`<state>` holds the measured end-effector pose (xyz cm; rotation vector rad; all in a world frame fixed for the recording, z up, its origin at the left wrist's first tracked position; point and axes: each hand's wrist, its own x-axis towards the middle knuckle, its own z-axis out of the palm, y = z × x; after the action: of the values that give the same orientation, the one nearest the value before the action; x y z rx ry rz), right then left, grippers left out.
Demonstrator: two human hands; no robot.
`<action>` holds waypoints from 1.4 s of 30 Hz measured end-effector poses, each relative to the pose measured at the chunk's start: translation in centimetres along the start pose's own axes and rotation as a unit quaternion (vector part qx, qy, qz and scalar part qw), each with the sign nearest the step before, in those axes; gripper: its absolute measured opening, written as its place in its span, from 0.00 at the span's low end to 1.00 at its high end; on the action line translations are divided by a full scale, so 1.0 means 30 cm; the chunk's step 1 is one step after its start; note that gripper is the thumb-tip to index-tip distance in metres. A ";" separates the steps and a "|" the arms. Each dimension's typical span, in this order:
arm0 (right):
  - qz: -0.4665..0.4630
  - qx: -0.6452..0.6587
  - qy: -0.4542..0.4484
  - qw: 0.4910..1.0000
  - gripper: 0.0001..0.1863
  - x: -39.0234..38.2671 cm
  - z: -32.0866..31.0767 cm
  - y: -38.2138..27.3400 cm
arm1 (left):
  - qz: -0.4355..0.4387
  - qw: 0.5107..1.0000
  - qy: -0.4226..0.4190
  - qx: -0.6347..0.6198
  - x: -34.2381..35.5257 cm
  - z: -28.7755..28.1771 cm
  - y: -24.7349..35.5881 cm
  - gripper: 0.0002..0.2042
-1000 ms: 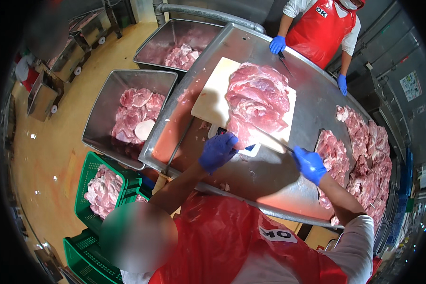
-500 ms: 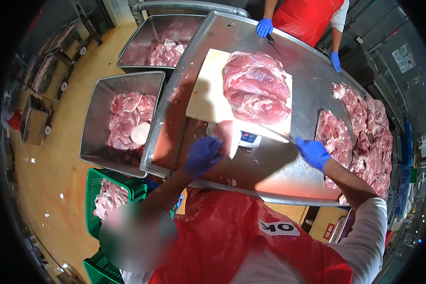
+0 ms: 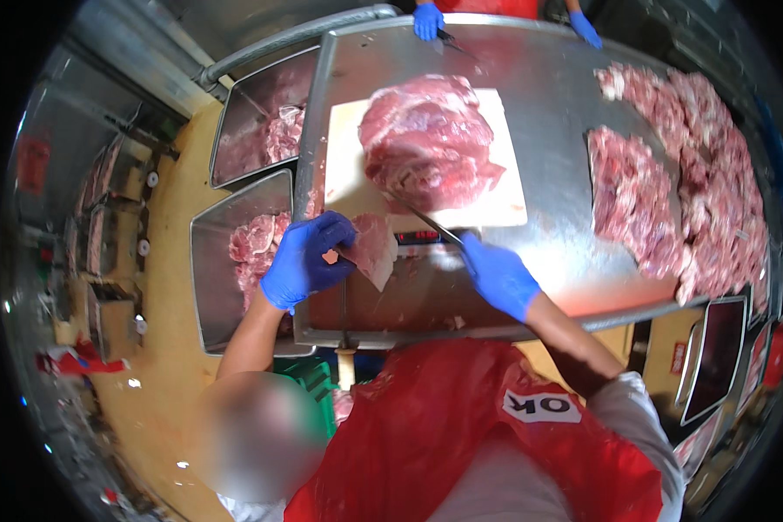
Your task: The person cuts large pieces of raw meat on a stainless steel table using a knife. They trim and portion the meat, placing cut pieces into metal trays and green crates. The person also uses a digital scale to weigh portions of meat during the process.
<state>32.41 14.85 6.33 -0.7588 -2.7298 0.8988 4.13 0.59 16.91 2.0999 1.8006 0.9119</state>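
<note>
Over steel table [image 3: 544, 104], right hand [image 3: 501, 277] points knife [image 3: 435, 225] forward-left.

Pink, pale-streaked meat [image 3: 431, 143]; cream board [image 3: 344, 165]; blue-gloved hands [image 3: 498, 277]; red apron [image 3: 418, 426]

Table [image 3: 539, 113]: metal, smooth, softly shining. Cutting board [image 3: 344, 157]: smooth, matt, looks plastic. Knife [image 3: 432, 223]: metal blade. Large meat piece [image 3: 426, 139]: moist, glossy. Meat slabs [image 3: 631, 200]: rough, wet-looking. Left glove [image 3: 309, 261], right glove [image 3: 500, 277]: smooth, rubbery. Apron [image 3: 426, 409]: glossy plastic, creased. Sleeve [image 3: 631, 418]: matt cloth. Bin [image 3: 213, 252]: smooth metal. Crate [image 3: 319, 387]: plastic.
</note>
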 end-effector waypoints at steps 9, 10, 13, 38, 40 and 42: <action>0.107 0.089 0.010 0.990 0.11 0.253 0.084 -0.146 | -0.066 0.997 -0.033 -0.004 -0.084 0.035 0.031 0.16; 0.097 0.000 -0.068 0.993 0.10 0.189 0.014 -0.130 | -0.061 0.998 -0.007 -0.024 -0.104 0.020 0.024 0.15; 0.086 -0.115 -0.147 0.979 0.11 -0.013 -0.084 -0.017 | -0.010 0.997 0.077 -0.022 -0.143 -0.074 0.013 0.13; 0.302 0.277 0.295 0.863 0.12 -0.453 -0.128 0.102 | -0.248 0.945 -0.126 -0.170 0.987 0.325 -0.797 0.35; 0.325 0.292 0.320 0.841 0.12 -0.531 -0.122 0.117 | -0.288 0.907 -0.186 -0.246 1.032 0.315 -0.737 0.30; 0.346 0.262 0.347 0.832 0.12 -0.572 -0.118 0.128 | -0.283 0.889 -0.237 -0.272 1.074 0.317 -0.762 0.27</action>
<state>49.80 10.43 6.85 -1.5804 -1.4639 1.1171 -7.10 38.31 6.85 1.2064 1.5210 0.5770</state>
